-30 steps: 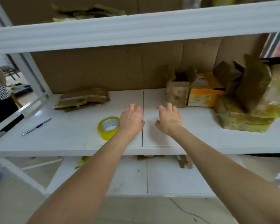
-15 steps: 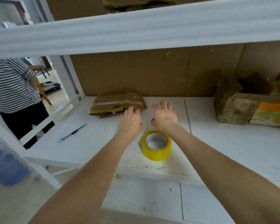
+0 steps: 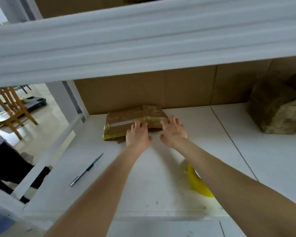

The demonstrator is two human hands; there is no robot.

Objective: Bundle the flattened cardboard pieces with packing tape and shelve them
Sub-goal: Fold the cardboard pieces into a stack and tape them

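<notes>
Cardboard bundle (image 3: 125, 119), taped and on the shelf (image 3: 154, 178), seems nearly done; we touch it with spread left hand (image 3: 138, 135) and right hand (image 3: 174, 133).

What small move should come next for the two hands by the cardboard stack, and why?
Probably grip the cardboard stack by its near edge and draw it forward: the left hand and right hand are open, fingertips at it, and the tape roll lies nearer the front.
</notes>
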